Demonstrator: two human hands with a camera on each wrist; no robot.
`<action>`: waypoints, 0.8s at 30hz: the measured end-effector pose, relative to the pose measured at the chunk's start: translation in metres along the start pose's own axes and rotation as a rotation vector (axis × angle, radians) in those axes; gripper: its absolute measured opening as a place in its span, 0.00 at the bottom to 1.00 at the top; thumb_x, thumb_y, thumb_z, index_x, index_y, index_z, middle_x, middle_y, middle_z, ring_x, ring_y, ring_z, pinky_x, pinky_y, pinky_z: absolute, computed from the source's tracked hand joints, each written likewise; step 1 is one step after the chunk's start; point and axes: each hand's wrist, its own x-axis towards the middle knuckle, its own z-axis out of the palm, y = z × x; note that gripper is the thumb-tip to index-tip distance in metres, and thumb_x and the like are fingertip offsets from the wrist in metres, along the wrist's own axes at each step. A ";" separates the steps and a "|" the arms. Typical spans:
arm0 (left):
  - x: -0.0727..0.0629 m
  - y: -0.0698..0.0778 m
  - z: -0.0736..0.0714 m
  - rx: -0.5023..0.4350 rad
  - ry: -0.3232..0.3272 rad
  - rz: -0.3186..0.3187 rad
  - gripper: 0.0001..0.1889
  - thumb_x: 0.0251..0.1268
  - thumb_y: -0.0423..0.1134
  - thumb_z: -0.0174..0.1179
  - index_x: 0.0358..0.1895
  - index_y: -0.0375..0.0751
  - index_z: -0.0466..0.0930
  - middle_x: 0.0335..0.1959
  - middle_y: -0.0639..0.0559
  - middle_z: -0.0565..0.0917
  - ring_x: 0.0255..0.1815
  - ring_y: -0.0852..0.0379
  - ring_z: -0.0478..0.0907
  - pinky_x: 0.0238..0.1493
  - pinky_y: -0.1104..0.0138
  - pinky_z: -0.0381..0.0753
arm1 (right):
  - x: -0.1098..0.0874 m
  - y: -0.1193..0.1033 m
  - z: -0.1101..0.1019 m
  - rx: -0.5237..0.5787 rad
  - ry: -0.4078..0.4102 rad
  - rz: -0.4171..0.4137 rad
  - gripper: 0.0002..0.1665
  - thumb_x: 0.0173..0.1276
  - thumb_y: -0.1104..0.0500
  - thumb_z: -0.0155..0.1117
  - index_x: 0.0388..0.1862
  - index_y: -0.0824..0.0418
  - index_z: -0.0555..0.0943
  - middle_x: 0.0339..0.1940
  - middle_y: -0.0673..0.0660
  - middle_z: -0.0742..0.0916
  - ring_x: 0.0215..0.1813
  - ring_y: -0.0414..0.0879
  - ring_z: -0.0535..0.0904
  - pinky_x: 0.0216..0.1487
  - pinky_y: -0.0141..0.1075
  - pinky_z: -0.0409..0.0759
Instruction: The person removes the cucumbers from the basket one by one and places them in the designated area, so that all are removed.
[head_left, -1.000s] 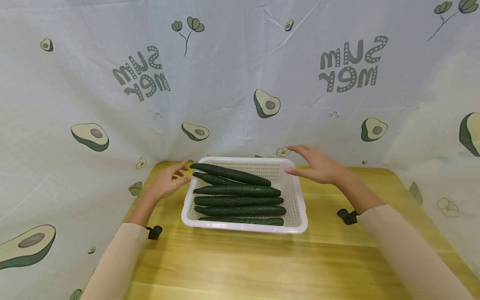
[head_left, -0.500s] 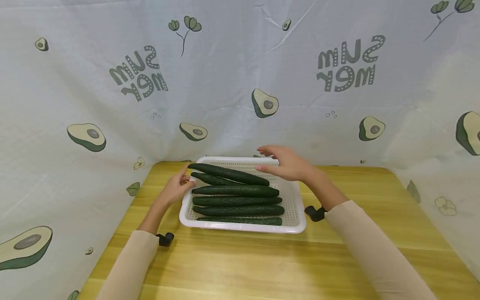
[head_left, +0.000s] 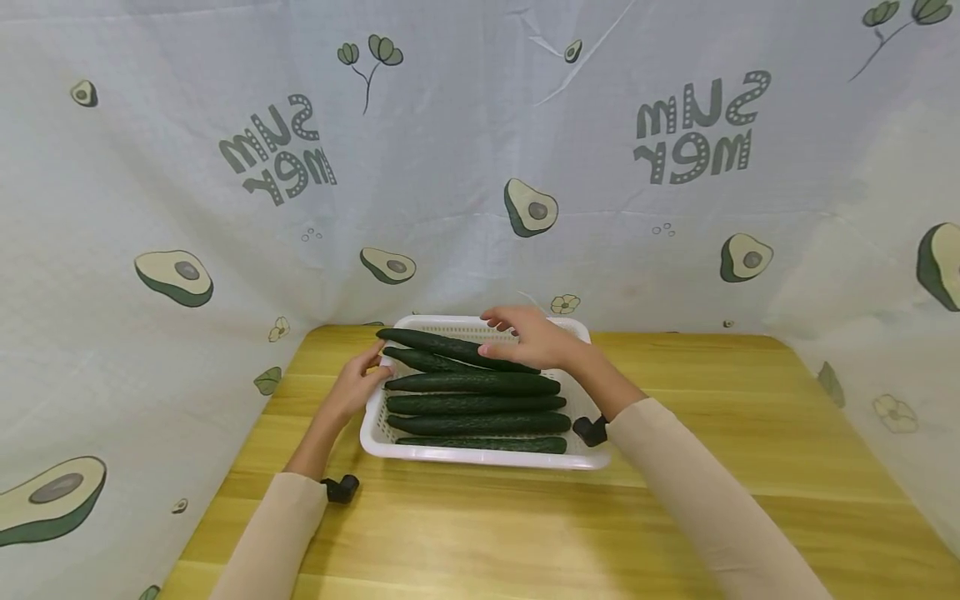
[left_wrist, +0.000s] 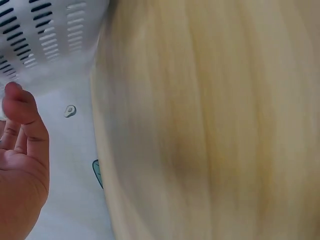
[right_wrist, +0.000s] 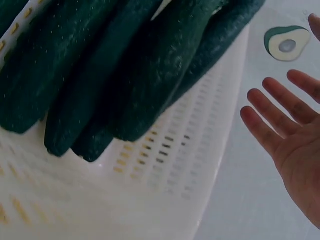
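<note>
In the head view, several dark green cucumbers [head_left: 480, 404] lie roughly side by side in a white plastic basket [head_left: 487, 454]. The rearmost cucumber [head_left: 427, 339] slants across the pile, its left end over the rim. At the basket's left side is my left hand [head_left: 354, 385], thumb by the rim and fingers beside that cucumber's end. The left wrist view shows this left hand [left_wrist: 22, 160] loosely bent beneath the slotted basket wall [left_wrist: 55, 35]. My right hand [head_left: 536, 340] hovers over the rearmost cucumber's right part; its fingers [right_wrist: 287, 112] look spread in the right wrist view.
The basket stands on a yellow wood-grain table [head_left: 480, 533]. A pale cloth [head_left: 450, 150] printed with avocados and lettering hangs behind and at the sides. Small black devices [head_left: 341, 489] are worn at both wrists.
My right hand has moved left from the basket's right rim to above the rearmost cucumber. My left hand has come in to the basket's left rim. The cucumbers stay in place.
</note>
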 end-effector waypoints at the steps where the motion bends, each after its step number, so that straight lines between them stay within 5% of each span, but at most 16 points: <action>1: 0.000 0.000 0.000 -0.017 -0.004 -0.010 0.38 0.74 0.41 0.56 0.83 0.40 0.53 0.59 0.31 0.82 0.46 0.50 0.84 0.50 0.66 0.83 | 0.002 0.000 0.003 -0.003 -0.012 -0.001 0.41 0.74 0.42 0.63 0.76 0.64 0.69 0.72 0.63 0.78 0.70 0.59 0.76 0.69 0.58 0.75; 4: -0.001 0.001 0.001 -0.023 -0.002 -0.035 0.37 0.75 0.43 0.54 0.84 0.44 0.52 0.68 0.31 0.77 0.61 0.42 0.79 0.65 0.54 0.78 | 0.009 0.000 0.011 -0.021 -0.049 0.012 0.41 0.75 0.40 0.62 0.78 0.61 0.68 0.74 0.60 0.77 0.72 0.59 0.75 0.69 0.57 0.75; 7: -0.002 0.005 0.002 -0.052 -0.002 -0.058 0.37 0.76 0.43 0.54 0.84 0.46 0.52 0.70 0.32 0.76 0.66 0.40 0.76 0.69 0.47 0.73 | 0.014 0.000 0.018 -0.043 -0.075 0.029 0.41 0.75 0.39 0.61 0.78 0.59 0.68 0.75 0.58 0.76 0.73 0.58 0.74 0.70 0.57 0.74; 9: -0.002 0.007 0.004 -0.084 -0.010 -0.062 0.37 0.76 0.41 0.54 0.84 0.45 0.52 0.62 0.34 0.82 0.57 0.44 0.82 0.63 0.51 0.78 | 0.017 0.001 0.022 -0.055 -0.087 0.036 0.40 0.76 0.39 0.61 0.78 0.58 0.68 0.75 0.57 0.76 0.73 0.58 0.74 0.71 0.57 0.73; 11: -0.002 0.009 0.006 -0.141 -0.028 -0.068 0.38 0.76 0.39 0.53 0.84 0.44 0.50 0.44 0.39 0.89 0.38 0.52 0.85 0.49 0.59 0.83 | 0.018 0.002 0.026 -0.066 -0.096 0.044 0.39 0.76 0.40 0.60 0.78 0.58 0.69 0.75 0.58 0.76 0.73 0.58 0.75 0.72 0.57 0.73; 14: -0.002 0.009 0.008 -0.208 -0.059 -0.071 0.39 0.75 0.37 0.53 0.85 0.43 0.47 0.21 0.53 0.80 0.18 0.62 0.73 0.31 0.68 0.79 | 0.020 0.005 0.032 -0.090 -0.102 0.046 0.37 0.77 0.41 0.60 0.77 0.59 0.70 0.75 0.59 0.77 0.72 0.59 0.75 0.71 0.56 0.73; 17: -0.001 0.007 0.009 -0.247 -0.064 -0.073 0.39 0.76 0.36 0.52 0.85 0.44 0.46 0.15 0.59 0.73 0.15 0.64 0.71 0.27 0.71 0.78 | 0.021 0.007 0.036 -0.116 -0.106 0.052 0.36 0.78 0.42 0.60 0.76 0.59 0.70 0.74 0.59 0.77 0.72 0.59 0.75 0.72 0.56 0.73; 24: -0.001 0.005 0.009 -0.334 -0.051 -0.082 0.37 0.79 0.37 0.51 0.85 0.47 0.46 0.19 0.57 0.83 0.23 0.60 0.85 0.34 0.65 0.87 | 0.028 0.011 0.044 -0.131 -0.123 0.068 0.36 0.80 0.43 0.57 0.78 0.61 0.68 0.77 0.63 0.74 0.76 0.60 0.70 0.76 0.57 0.67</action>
